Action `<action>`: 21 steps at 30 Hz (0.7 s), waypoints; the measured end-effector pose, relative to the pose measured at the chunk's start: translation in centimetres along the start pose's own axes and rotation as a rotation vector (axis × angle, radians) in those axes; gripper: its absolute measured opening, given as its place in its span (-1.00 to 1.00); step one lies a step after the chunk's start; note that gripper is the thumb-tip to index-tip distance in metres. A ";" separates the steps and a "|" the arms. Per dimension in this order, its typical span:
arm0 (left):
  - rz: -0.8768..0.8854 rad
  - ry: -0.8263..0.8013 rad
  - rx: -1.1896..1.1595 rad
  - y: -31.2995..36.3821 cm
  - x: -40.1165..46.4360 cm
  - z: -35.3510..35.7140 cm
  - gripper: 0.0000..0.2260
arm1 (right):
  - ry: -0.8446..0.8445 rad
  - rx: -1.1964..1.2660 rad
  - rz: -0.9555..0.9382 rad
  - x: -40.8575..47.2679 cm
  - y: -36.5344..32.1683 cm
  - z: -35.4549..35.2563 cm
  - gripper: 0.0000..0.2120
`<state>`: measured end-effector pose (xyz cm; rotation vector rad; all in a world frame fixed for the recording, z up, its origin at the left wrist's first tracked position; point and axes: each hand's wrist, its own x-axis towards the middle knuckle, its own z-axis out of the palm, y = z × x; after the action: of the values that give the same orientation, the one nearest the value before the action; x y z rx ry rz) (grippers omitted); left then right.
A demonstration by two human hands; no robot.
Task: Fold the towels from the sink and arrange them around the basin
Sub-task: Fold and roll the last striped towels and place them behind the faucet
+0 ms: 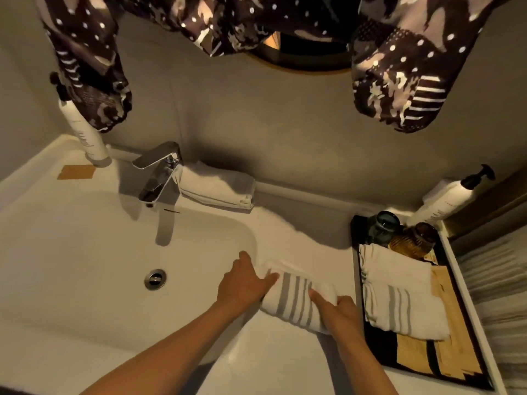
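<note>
A folded white towel with grey stripes (293, 303) lies on the white counter just right of the basin (119, 252). My left hand (242, 283) rests flat on its left end, fingers spread. My right hand (339, 309) pinches its right end between thumb and fingers. A second striped towel (399, 297) lies folded on the dark tray (379, 354) at the right. A plain white folded towel (216, 185) sits behind the basin, right of the tap (156, 172).
Two white pump bottles stand at the back left (85, 132) and back right (447, 198). A blue glass (382, 226) and an amber glass (413, 238) stand on the tray. The drain (155, 278) is in the basin. A mirror above reflects patterned sleeves.
</note>
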<state>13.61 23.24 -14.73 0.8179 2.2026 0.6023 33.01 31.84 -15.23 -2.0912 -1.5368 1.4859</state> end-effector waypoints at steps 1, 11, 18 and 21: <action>0.066 0.099 -0.009 0.6 0.4 0.1 -0.23 | 0.016 0.020 -0.013 0.4 -0.9 0.4 -0.25; 0.792 0.200 0.681 0.5 5.3 2.9 -0.29 | 0.122 0.109 -0.005 7.7 -10.0 1.4 -0.28; 0.479 0.207 0.678 6.5 9.8 1.6 -0.37 | 0.039 0.259 -0.036 15.4 -15.8 3.8 -0.21; 0.448 0.233 0.663 7.1 11.5 1.6 -0.41 | 0.103 0.049 -0.027 15.2 -17.7 4.6 0.03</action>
<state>11.08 36.55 -16.54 1.6837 2.4752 0.1533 17.87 50.20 -16.03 -2.0767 -1.4703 1.3698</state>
